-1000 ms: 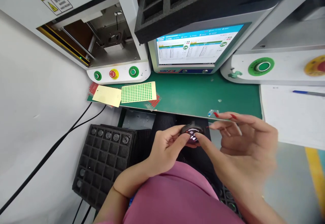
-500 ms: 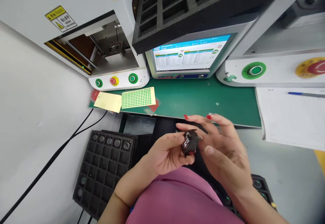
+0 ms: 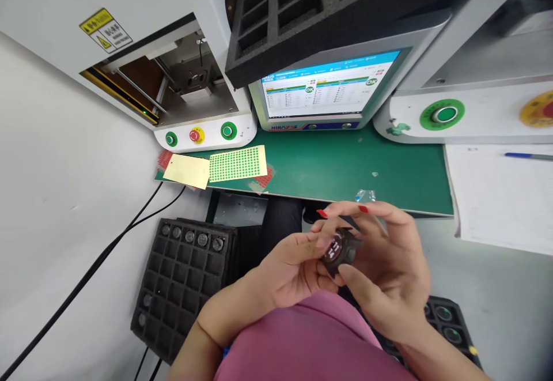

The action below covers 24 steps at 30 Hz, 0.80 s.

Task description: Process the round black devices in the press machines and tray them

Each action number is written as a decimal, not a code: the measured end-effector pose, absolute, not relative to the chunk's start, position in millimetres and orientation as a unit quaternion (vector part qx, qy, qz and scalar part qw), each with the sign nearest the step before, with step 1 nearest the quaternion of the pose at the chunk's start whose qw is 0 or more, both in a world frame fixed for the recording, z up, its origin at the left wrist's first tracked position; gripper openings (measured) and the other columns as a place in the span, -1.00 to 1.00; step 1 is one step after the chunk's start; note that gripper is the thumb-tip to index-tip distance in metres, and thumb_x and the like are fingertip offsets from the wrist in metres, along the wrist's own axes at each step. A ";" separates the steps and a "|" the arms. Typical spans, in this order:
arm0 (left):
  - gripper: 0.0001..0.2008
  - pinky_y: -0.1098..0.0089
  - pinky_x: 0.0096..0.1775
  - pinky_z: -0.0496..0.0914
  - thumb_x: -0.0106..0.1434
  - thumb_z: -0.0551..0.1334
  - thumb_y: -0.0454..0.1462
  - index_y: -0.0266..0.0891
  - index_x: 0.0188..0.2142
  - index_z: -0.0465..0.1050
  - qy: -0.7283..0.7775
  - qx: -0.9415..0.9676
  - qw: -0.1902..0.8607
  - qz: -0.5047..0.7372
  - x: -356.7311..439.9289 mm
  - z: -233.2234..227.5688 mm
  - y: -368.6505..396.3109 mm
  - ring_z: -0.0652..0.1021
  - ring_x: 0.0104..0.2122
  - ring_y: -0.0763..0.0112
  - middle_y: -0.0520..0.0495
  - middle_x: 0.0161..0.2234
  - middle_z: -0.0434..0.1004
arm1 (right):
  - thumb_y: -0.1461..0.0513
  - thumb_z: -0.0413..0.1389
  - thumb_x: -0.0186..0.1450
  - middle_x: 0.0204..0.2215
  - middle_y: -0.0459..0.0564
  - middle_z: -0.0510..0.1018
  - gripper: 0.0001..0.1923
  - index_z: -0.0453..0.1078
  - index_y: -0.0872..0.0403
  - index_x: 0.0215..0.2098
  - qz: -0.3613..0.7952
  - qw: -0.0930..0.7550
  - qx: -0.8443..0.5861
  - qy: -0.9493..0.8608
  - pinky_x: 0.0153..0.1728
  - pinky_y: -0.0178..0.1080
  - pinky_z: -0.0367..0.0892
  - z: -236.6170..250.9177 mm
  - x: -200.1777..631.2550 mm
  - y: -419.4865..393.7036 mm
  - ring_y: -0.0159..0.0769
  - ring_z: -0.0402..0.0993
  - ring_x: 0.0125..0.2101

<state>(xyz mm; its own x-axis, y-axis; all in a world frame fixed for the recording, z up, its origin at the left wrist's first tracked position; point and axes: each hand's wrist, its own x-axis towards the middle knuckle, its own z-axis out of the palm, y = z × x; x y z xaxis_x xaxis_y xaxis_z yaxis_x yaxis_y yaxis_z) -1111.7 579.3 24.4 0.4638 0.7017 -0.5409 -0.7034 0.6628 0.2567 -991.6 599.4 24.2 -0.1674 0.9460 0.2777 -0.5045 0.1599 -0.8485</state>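
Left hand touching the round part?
Touching. Head view: left hand fingertips press the round part, no gap; right hand grips it too.

Green tabletop (image 3: 337,165): green dot sticker sheet (image 3: 237,163) beside yellow card (image 3: 186,170), both at left edge. Monitor (image 3: 322,90) lit, two OK marks. White machine (image 3: 142,41) left, door open, red button between two green. Black foam tray (image 3: 181,280) below tabletop, few round parts in top row. Paper (image 3: 501,196) and blue pen (image 3: 527,155) right.

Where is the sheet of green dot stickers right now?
In the head view, the green sticker sheet lies at the left end of the green mat, beside a pale yellow card, below the machine's buttons.
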 end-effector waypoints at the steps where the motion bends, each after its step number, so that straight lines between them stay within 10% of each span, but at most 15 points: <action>1: -0.74 0.57 -0.41 0.43 0.09 0.43 -0.23 -0.37 -0.33 0.48 0.317 0.005 0.852 0.416 -1110.9 24.1 578.6 0.56 -0.51 0.53 -0.02 -0.45 0.54 | 0.42 0.09 0.25 -0.05 0.03 0.39 -0.49 0.25 -0.10 0.11 0.596 0.609 -0.231 -0.469 -0.31 -0.21 0.50 23.4 -993.1 599.3 -0.36 0.46 -0.33; 10: -0.62 0.61 -0.45 0.44 0.01 0.47 -0.14 -0.35 -0.27 0.51 0.336 0.025 0.829 0.446 -1107.8 5.3 588.8 0.55 -0.53 0.56 0.00 -0.47 0.54 | 0.38 0.15 0.25 0.04 0.01 0.39 -0.51 0.28 -0.17 0.08 0.609 0.610 -0.224 -0.455 -0.25 -0.14 0.51 -6.1 -988.8 611.7 -0.25 0.54 -0.18; 16: -0.76 0.40 -0.34 0.51 0.32 0.14 -0.31 -0.38 -0.09 0.48 0.697 0.339 0.501 0.386 -1131.7 -58.6 653.4 0.61 -0.43 0.39 -0.20 -0.25 0.58 | 0.15 0.36 0.09 -0.07 0.01 0.52 -0.78 0.49 0.02 -0.34 0.533 0.652 -0.442 -0.309 -0.02 -0.08 0.38 -22.7 -966.0 634.9 -0.23 0.53 -0.15; 24: -0.82 0.07 0.08 0.33 0.26 0.23 -0.36 -0.28 -0.16 0.58 0.774 0.479 0.297 0.290 -1144.9 -101.0 687.9 0.50 -0.06 0.09 -0.24 -0.21 0.58 | 0.06 0.42 -0.04 -0.14 0.06 0.55 -0.71 0.51 0.06 -0.51 0.522 0.625 -0.515 -0.269 0.11 0.10 0.23 -16.6 -972.2 631.0 -0.22 0.48 -0.17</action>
<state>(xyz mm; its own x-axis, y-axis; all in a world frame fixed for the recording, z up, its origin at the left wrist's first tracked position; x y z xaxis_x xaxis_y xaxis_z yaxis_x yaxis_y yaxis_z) -1144.9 687.9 -101.0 -0.3652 0.9131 -0.1813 0.5689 0.3731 0.7329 -972.2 631.0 -16.6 0.3110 0.9289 -0.2009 -0.3747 -0.0744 -0.9242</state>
